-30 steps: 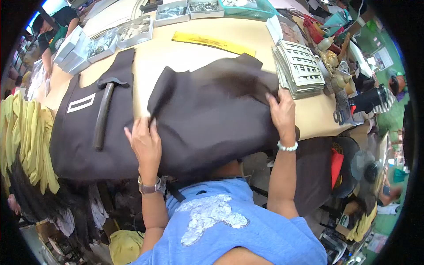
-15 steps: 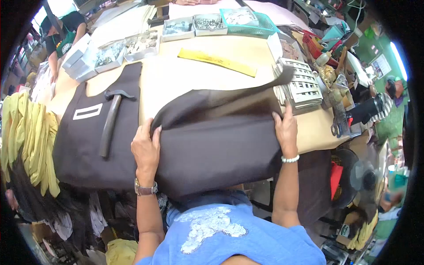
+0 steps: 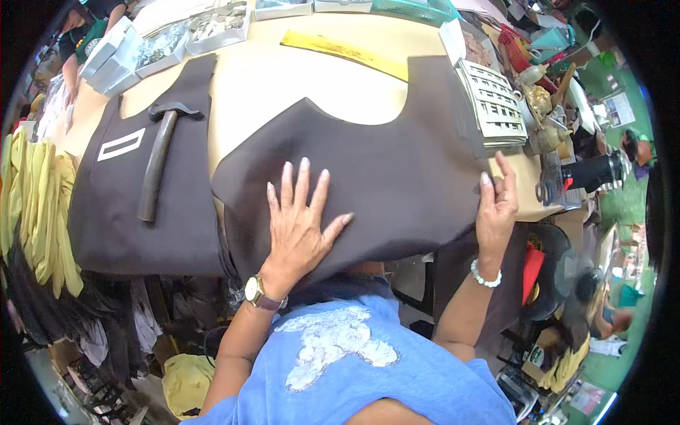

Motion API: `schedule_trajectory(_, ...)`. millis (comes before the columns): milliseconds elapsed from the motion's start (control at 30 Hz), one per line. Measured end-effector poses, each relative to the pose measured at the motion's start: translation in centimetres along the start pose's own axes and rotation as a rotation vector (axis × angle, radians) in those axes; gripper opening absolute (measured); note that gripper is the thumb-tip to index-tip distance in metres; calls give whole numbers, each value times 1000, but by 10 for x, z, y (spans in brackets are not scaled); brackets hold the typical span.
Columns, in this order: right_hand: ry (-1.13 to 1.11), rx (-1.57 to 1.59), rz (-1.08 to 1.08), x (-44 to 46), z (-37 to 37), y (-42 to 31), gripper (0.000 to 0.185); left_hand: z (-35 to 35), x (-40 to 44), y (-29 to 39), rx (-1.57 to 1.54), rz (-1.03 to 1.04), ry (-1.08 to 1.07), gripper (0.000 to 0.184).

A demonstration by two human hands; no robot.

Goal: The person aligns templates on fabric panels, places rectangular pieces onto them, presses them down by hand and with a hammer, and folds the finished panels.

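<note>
A dark brown cloth piece [image 3: 368, 170] with a curved cut-out lies spread over the table's front edge. My left hand [image 3: 299, 227] rests flat on it, fingers spread and palm down. At the cloth's right edge is my right hand [image 3: 499, 205], its index finger stretched out and the other fingers partly bent, with nothing visible held. To the left lies another dark piece [image 3: 142, 184], bearing a hammer [image 3: 157, 166] and a pale rectangular frame [image 3: 122, 144]. A yellow strip [image 3: 343, 53] lies behind the cloth.
Boxes of small parts [image 3: 218, 28] line the back. Slotted pale cards [image 3: 494, 103] are stacked at the right, near scissors [image 3: 544, 188] and a black cylinder [image 3: 595, 170]. Yellow cloths [image 3: 42, 205] hang at the left. Another person [image 3: 88, 35] is at the far left.
The cloth's raised far part has come down and lies flatter, its cut-out now showing. My left hand has moved from its left edge onto its surface; my right hand has shifted right and loosened its fingers.
</note>
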State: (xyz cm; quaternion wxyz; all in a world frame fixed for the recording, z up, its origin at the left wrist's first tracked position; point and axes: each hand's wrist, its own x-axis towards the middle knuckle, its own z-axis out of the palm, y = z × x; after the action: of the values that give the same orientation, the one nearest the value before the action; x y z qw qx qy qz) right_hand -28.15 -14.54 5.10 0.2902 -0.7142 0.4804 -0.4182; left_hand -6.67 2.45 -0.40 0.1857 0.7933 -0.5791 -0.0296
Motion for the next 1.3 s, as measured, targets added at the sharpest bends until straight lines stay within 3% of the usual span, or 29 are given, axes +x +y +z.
schedule_trajectory(33,35,135,-40,2,4,-11,36,6,1,-4,-24,-33,8,68)
schedule_trajectory(133,26,82,-186,13,7,-23,35,7,6,-10,52,-89,8,69)
schedule_trajectory(267,229,-184,-450,6,5,-27,37,-3,7,-21,141,-76,438,74)
schedule_trajectory(300,264,-247,-504,5,7,-23,38,-2,5,-24,105,-68,427,73)
schedule_trajectory(367,70,-446,-502,7,8,2,39,1,-1,-27,31,-51,405,72)
schedule_trajectory(433,-257,-608,16,-6,6,23,50,-1,-9,-22,25,-116,172,66)
schedule_trajectory(500,-168,-611,-25,-16,0,39,52,-1,-20,-21,26,-136,17,63)
schedule_trajectory(700,-120,-498,98,-22,-15,39,47,-5,-40,-6,34,-120,19,65)
schedule_trajectory(900,-169,-25,76,14,-6,29,47,2,-5,-19,87,-184,48,74)
schedule_trajectory(1000,-123,-264,-256,38,13,41,44,4,6,-26,99,-229,37,80)
schedule_trajectory(1100,-239,-855,-116,39,22,36,42,-2,2,-18,55,-190,17,80)
schedule_trajectory(1233,-172,-991,-357,51,44,31,40,0,-5,-4,58,-161,-50,84)
schedule_trajectory(1300,-149,-756,-522,68,71,11,36,2,-7,-2,48,-170,-46,85)
